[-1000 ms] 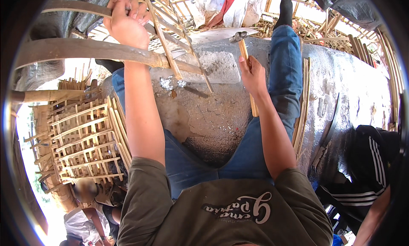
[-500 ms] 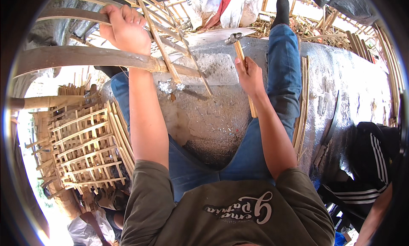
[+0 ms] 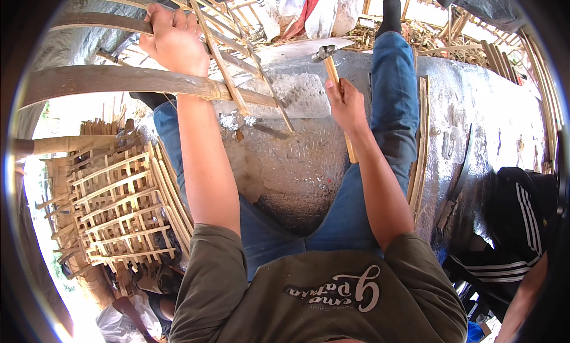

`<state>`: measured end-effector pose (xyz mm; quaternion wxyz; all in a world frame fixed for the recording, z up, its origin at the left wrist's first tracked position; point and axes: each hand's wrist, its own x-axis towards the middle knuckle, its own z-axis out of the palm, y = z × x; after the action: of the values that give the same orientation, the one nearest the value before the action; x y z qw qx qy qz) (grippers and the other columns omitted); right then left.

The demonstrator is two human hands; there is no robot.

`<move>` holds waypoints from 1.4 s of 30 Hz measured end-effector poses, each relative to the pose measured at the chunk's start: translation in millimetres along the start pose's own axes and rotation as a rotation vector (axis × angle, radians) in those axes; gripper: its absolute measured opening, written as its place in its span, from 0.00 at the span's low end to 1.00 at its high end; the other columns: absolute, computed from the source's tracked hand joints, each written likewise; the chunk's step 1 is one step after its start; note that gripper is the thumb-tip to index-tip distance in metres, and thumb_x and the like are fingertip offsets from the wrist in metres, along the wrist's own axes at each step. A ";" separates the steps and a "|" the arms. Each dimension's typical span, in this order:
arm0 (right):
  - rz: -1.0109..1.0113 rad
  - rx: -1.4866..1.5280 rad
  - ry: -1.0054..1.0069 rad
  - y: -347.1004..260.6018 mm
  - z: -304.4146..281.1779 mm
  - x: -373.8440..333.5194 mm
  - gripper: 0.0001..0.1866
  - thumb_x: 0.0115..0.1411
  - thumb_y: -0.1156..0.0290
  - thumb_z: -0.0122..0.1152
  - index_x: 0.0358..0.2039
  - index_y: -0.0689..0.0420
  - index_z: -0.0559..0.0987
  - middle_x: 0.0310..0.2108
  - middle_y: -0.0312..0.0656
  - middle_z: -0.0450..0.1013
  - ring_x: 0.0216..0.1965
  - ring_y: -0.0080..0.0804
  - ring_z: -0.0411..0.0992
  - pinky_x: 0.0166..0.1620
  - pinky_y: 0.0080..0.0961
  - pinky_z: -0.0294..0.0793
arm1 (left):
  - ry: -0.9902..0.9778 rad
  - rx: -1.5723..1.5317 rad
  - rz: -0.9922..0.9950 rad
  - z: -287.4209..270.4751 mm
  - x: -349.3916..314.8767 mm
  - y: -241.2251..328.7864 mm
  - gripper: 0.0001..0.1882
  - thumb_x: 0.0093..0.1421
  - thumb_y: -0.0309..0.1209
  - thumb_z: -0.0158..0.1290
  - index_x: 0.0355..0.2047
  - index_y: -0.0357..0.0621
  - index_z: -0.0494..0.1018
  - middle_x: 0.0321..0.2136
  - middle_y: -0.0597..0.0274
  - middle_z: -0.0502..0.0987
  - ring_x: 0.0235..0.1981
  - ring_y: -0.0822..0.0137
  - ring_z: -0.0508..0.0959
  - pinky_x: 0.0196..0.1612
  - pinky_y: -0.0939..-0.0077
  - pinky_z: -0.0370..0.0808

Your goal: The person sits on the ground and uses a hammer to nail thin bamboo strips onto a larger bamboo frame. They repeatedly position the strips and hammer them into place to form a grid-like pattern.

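My left hand (image 3: 178, 43) is closed around a slat of a bamboo lattice frame (image 3: 127, 81), whose long curved slats run off to the upper left. Two thin crosspieces (image 3: 217, 52) span the slats just right of that hand. In my right hand (image 3: 347, 110) is a hammer (image 3: 332, 68), held by its wooden handle with the metal head up, apart from the frame. Under the frame's right end lies a pale flat block (image 3: 300, 96). A small heap of shiny bits (image 3: 229, 121), too small to name, sits beside the block.
Stacked bamboo lattice panels (image 3: 119, 206) stand at the left. A long-bladed knife (image 3: 457, 191) lies on the silvery mat (image 3: 487, 111) at the right, near another person in black striped clothing (image 3: 513, 224). Bamboo strips (image 3: 420, 147) lie beside my right leg. White sacks (image 3: 338, 13) are at the back.
The frame and my left hand have shifted very slightly. My right hand holds the hammer in almost the same place.
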<state>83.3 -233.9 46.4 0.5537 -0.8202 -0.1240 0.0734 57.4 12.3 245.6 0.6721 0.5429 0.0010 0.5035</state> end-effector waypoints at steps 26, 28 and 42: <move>-0.202 -0.149 -0.123 -24.4 -10.7 -23.2 0.11 0.69 0.68 0.53 0.35 0.65 0.71 0.22 0.60 0.73 0.28 0.65 0.75 0.30 0.52 0.70 | -0.064 -0.029 -0.014 -7.6 -2.6 -2.5 0.05 0.69 0.33 0.46 0.34 0.52 0.64 0.16 0.72 0.53 0.16 0.74 0.54 0.19 0.75 0.52; -0.264 -0.211 -0.198 -42.7 -13.5 -32.4 0.09 0.69 0.69 0.51 0.38 0.63 0.70 0.23 0.59 0.74 0.28 0.64 0.75 0.30 0.54 0.72 | -0.105 -0.234 -0.101 -24.1 8.3 -12.0 0.05 0.69 0.34 0.46 0.34 0.53 0.64 0.16 0.71 0.53 0.16 0.74 0.54 0.19 0.75 0.52; -0.303 -0.443 -0.256 -78.3 -24.7 -80.5 0.10 0.70 0.66 0.48 0.44 0.59 0.67 0.30 0.55 0.77 0.27 0.61 0.77 0.30 0.54 0.76 | 0.046 0.031 0.033 -7.2 -7.9 3.5 0.08 0.68 0.32 0.47 0.32 0.48 0.62 0.15 0.71 0.53 0.16 0.75 0.52 0.21 0.75 0.51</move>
<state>2.9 -250.9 126.9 0.3457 -0.8773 -0.3268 0.0641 47.1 11.8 240.9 0.6551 0.5414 0.0150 0.5267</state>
